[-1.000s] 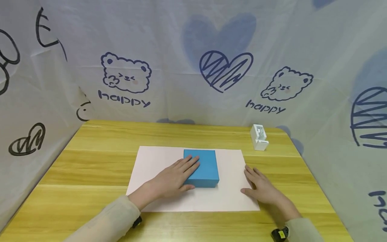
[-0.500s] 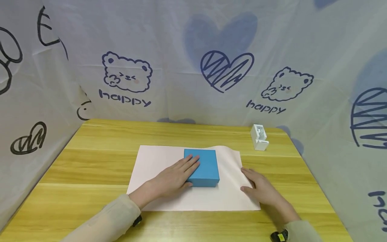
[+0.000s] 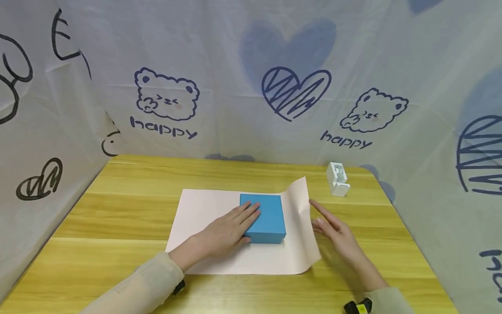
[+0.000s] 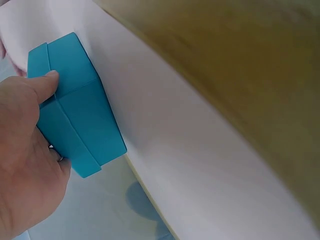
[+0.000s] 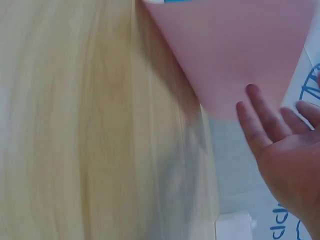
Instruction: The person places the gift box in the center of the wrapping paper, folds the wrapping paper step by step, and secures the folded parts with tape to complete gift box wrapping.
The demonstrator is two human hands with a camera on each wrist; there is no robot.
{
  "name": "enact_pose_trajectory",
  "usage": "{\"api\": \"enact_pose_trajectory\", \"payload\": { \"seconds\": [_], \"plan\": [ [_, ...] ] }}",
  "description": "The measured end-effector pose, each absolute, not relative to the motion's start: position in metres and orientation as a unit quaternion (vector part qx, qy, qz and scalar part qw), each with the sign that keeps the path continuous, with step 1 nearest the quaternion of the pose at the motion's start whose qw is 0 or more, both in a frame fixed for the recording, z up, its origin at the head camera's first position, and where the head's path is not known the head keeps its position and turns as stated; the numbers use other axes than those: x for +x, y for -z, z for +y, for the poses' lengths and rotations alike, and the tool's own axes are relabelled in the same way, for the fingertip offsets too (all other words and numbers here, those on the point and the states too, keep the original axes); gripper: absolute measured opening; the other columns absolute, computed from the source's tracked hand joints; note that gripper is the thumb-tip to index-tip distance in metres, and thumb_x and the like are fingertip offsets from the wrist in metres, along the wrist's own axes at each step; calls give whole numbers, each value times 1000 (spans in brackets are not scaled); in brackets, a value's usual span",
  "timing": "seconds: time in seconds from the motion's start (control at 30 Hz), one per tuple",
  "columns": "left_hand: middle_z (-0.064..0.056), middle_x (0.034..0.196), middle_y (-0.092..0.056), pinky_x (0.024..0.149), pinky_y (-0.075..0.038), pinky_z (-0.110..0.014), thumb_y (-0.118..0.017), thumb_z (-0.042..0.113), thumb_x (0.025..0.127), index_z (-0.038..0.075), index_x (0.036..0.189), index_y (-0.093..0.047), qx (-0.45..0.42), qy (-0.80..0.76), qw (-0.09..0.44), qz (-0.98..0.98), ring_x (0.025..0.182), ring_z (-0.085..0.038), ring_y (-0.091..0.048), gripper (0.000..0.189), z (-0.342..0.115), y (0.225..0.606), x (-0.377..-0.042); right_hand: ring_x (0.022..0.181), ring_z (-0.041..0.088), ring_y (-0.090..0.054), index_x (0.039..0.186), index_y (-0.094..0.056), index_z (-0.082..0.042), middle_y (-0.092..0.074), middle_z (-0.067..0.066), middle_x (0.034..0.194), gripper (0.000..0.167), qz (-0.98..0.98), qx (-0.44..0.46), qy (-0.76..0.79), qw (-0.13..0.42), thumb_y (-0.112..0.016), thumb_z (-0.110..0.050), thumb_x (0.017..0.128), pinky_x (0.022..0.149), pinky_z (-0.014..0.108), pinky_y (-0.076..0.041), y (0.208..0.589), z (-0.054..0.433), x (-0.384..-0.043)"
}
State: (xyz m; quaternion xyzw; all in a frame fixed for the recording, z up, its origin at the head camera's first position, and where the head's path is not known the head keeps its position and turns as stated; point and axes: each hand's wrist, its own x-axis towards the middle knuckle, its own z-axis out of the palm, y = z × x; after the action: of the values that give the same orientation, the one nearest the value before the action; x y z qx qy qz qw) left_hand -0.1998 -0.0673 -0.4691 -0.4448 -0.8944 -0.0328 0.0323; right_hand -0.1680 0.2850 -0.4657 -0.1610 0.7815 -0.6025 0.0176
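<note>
A blue lidded box (image 3: 268,218) sits on a sheet of pale pink paper (image 3: 204,209). My left hand (image 3: 221,232) rests on the lid's left part with straight fingers. Its thumb (image 4: 46,86) lies against the box's near side in the left wrist view. To the right, the paper's end curls up off the table. My right hand (image 3: 340,237) is at that raised edge, fingers extended along its outer side. The right wrist view shows these fingers spread beside the pink underside (image 5: 240,50), with no pinch on it.
A small white tape dispenser (image 3: 337,179) stands at the back right of the wooden table (image 3: 117,218). A white cloth printed with hearts and bears (image 3: 168,96) hangs behind the table and along both sides.
The paper's right end has risen from flat to a raised curl toward the box. My right hand has lifted and turned with it. The left hand stays on the box.
</note>
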Motion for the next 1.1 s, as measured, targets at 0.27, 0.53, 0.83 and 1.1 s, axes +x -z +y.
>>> {"api": "enact_pose_trajectory", "payload": {
  "seconds": [0.27,0.53,0.83,1.1],
  "plan": [
    [-17,173,-15,129,-20,-43,-50,41,110,1,165,-20,-454,38,46,-889,159,-36,-14,74,-69,469,-200,132,18,-61,165,-19,-2,-23,13,171,60,706,-285,648,35,-39,5,109,110,27,-47,473,266,-176],
    [-16,173,-17,129,-21,-42,-52,40,109,1,165,-21,-455,42,48,-888,159,-36,-16,75,-68,470,-201,144,22,-49,152,-55,-11,-54,7,155,49,813,-254,523,3,-58,-1,104,117,23,-36,479,243,-169],
    [-14,173,-16,128,-22,-42,-54,41,108,1,165,-22,-448,44,35,-892,159,-35,-16,77,-68,468,-202,144,32,-49,135,-70,-8,-64,1,144,35,864,-366,330,-103,-65,-6,100,122,33,-34,476,226,-167],
    [-17,173,-11,128,-21,-41,-56,41,107,-1,165,-19,-444,57,36,-894,159,-34,-17,80,-69,467,-201,140,32,-53,129,-73,-8,-67,3,140,32,847,-406,324,-109,-67,-3,98,119,40,-41,475,219,-167]
  ]
}}
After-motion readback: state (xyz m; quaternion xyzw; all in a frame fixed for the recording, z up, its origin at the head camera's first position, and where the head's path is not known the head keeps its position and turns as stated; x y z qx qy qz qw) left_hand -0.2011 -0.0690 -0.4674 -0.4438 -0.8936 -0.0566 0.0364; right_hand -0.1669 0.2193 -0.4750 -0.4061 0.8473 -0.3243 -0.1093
